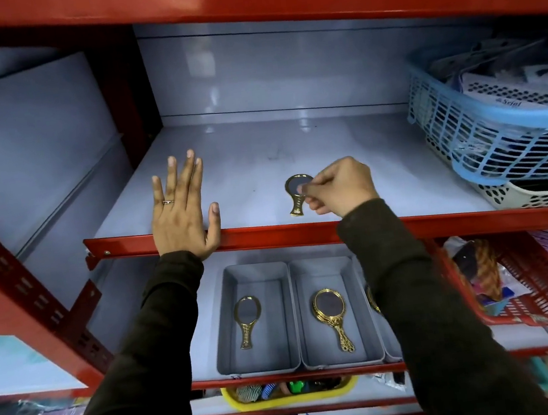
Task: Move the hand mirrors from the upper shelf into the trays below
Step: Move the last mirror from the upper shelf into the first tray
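The left hand (181,211) lay flat and palm down on the front of the upper shelf (246,162), its fingers (188,169) spread wide and pointing toward the back wall, the thumb out to the side along the red front lip. It held nothing. A ring showed on one finger, and the dark sleeve (139,355) ran straight down toward the camera.

The right hand (340,185) reached in from the right with the wrist bent and the knuckles up, its fingers curled close and pinched on the right edge of a small gold hand mirror (296,192). That mirror lay on the upper shelf near the front lip, its long axis running front to back, the oval glass toward the back wall and the handle pointing at the person. Whether it was lifted clear of the shelf could not be told.

On the lower shelf, three grey trays stood side by side, touching. The left tray (261,364) held one gold mirror (247,321), the middle tray (339,358) another (331,317); both lay lengthwise, glass to the back, handles toward the front. The third tray (392,355) was mostly hidden behind the right sleeve, with only a gold rim (372,300) of something inside showing.
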Demonstrator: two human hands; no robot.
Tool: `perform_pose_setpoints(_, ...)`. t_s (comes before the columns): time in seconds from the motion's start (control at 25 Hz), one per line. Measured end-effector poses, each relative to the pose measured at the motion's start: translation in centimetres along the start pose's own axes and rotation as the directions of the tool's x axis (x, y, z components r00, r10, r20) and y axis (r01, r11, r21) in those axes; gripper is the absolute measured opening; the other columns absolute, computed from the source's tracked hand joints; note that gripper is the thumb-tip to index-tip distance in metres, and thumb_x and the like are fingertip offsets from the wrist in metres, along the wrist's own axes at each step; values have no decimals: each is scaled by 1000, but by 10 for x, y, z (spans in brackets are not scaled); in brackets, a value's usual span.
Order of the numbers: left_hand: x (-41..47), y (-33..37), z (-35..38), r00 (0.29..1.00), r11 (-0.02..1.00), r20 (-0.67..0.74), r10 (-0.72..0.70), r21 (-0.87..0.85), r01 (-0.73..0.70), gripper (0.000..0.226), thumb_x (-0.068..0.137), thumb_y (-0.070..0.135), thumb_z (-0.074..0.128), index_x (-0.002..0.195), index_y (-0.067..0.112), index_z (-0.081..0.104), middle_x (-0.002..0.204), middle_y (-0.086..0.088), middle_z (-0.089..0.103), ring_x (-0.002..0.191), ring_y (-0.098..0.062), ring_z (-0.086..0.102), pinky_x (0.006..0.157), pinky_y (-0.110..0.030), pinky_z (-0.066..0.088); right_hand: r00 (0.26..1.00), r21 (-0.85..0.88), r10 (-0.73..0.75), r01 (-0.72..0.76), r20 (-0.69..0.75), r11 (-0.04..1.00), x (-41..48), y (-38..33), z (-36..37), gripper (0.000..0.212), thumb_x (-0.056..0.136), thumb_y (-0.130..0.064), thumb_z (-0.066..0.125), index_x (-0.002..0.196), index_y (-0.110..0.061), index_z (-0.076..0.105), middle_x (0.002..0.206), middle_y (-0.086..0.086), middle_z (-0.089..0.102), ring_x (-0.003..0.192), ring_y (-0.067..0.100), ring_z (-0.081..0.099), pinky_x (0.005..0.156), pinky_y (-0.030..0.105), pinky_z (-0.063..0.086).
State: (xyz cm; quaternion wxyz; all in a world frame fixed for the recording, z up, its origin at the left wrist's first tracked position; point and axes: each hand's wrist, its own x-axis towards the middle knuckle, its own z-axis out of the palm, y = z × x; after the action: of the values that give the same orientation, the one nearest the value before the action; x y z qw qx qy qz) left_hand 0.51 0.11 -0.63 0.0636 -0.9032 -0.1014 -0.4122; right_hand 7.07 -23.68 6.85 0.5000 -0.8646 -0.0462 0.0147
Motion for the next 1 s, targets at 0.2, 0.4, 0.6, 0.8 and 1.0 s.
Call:
perform_pose_setpoints(0.2, 0, -1, -1, 1000, 1000, 4, 4, -7, -4, 71, 88, 37, 32, 151, 7, 25, 160, -6, 21, 149, -27, 13, 123, -41, -1, 993, -522, 118, -96, 8, 847, 41, -4, 38, 51, 74, -34, 83, 112, -7, 65, 106, 10, 70, 99, 27, 70, 74, 29, 50)
perform_pose_setpoints(0.4, 0, -2, 0, 1000, 1000, 8, 8, -11, -8, 71, 87, 37, 34, 152, 8, 24, 160, -6, 20, 150, -26, 12, 123, -41, 0, 965, -437, 229, -152, 128, 886, 62, 7, 39, 49, 72, -24, 85, 111, -2, 65, 104, 15, 74, 96, 31, 74, 90, 38, 60)
perform_pose_setpoints(0.6, 0, -2, 1, 1000, 1000, 1, 10, -15, -10, 71, 87, 37, 34, 151, 8, 25, 160, -6, 21, 149, -26, 13, 123, -42, 1, 948, -42, 250, -247, 198, 968, 57, 11, 27, 32, 74, -6, 83, 97, 6, 64, 76, 19, 70, 53, 22, 66, 72, 34, 65)
perform_pose_setpoints(0.8, 0, -2, 0, 1000, 1000, 9, 6, -30, -6, 71, 87, 37, 34, 152, 8, 24, 160, -5, 20, 150, -26, 13, 123, -42, 1, 917, 325, 93, -230, 387, 917, -6, 7, -8, 30, 76, -14, 83, 102, 1, 76, 79, 11, 70, 54, 7, 59, 54, 16, 59)
perform_pose_setpoints(1.0, 0, -2, 1, 1000, 1000, 20, 2, -13, -2, 71, 88, 38, 32, 152, 8, 23, 160, -5, 19, 150, -26, 13, 123, -41, 1, 690, 137, 122, -307, 713, 942, -68, 72, -2, 15, 80, -9, 77, 95, -9, 79, 77, 7, 76, 57, 8, 66, 49, 14, 56)
